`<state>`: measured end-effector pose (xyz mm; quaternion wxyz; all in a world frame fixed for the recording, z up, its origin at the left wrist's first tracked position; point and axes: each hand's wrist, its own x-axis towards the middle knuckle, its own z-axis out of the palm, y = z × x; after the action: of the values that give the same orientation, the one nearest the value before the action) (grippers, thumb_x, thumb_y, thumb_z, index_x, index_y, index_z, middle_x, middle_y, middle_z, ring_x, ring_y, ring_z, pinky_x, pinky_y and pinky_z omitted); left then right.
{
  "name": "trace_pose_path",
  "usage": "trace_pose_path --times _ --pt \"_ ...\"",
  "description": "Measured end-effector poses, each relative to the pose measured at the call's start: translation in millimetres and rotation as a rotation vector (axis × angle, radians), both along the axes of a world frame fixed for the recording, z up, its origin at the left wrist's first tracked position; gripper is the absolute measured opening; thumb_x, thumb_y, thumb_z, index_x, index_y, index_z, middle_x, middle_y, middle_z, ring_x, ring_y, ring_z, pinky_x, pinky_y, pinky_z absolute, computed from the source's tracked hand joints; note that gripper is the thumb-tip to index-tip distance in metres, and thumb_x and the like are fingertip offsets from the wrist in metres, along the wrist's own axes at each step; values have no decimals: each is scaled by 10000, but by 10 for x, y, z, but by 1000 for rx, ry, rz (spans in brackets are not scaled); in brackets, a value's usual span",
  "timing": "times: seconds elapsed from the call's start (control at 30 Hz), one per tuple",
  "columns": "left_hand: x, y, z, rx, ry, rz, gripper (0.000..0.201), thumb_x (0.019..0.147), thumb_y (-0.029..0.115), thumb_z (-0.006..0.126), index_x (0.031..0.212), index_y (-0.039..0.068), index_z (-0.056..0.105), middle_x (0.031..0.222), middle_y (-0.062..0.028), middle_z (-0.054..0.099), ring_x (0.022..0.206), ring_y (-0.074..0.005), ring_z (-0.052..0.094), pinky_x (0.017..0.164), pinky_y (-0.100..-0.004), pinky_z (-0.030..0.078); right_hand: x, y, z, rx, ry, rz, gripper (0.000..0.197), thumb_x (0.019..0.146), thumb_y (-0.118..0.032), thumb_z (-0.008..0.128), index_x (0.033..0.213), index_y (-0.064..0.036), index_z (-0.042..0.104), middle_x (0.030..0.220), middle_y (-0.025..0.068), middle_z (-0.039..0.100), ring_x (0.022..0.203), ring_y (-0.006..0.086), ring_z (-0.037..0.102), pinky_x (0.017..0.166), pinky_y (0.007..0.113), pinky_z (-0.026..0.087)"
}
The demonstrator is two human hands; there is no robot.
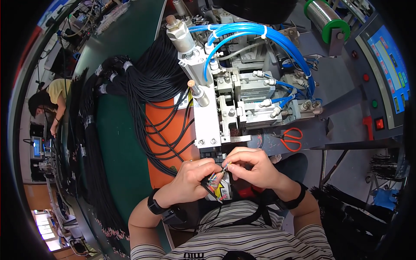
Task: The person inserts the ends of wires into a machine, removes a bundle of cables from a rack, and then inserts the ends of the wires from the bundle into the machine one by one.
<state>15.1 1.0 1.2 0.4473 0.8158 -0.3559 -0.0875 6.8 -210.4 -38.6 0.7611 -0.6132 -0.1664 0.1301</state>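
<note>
We find both hands working directly in front of the pneumatic press fixture [225, 108], just below its grey base plate. The left hand [190, 180] is closed around the end of a black cable [208, 182], whose stripped end fans into thin coloured wires [215, 177]. The right hand [251, 167] pinches one of these wires between thumb and forefinger, fingertips drawn tight together just beside the left hand's fingers. We judge the work to be at the wire-sorting stage: the sheath is already stripped, the conductors are being separated, and the cable end has not yet been seated in the fixture, whose slot we cannot see clearly. To the left of the fixture, a large bundle of black cables [147, 82] lies across an orange mat [167, 121] and the green bench [125, 143]; whether these are finished or waiting we cannot tell. To the right of the fixture lie orange-handled scissors [291, 138], untouched, and farther right stands a control panel [385, 73] with a blue screen. Blue air hoses [260, 34] arch over the fixture top.
</note>
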Motion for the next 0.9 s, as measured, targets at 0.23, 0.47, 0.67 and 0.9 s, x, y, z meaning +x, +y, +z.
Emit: trace_pose_path --times 0.23,0.47,0.67,0.9 --pt "-202 -72 8 331 -354 98 300 695 17 695 989 14 636 778 -68 563 628 -239 585 574 -350 472 -27 63 186 -693 -652 -253 98 796 -64 674 759 -25 592 730 68 544 542 191 590 490 304 467" --pt "-140 -42 39 409 -423 162 507 629 14 668 1134 -16 626 923 -81 564 764 -243 586 682 -363 481 5 104 60 -865 -695 -289 143 793 -113 660 727 -47 551 706 75 503 556 248 596 497 361 477" --pt "-107 -18 3 396 -372 125 541 616 0 669 1155 -22 620 948 -99 557 786 -255 574 674 -362 481 -32 107 1 -804 -596 -315 68 805 -65 667 829 -29 614 775 88 576 592 280 614 518 374 489" --pt "-57 40 7 371 -392 35 476 694 30 643 1166 -19 620 898 -87 531 763 -242 568 653 -347 477 -39 115 0 -820 -648 -338 87 809 -87 668 822 -40 596 759 78 534 604 247 610 525 355 486"
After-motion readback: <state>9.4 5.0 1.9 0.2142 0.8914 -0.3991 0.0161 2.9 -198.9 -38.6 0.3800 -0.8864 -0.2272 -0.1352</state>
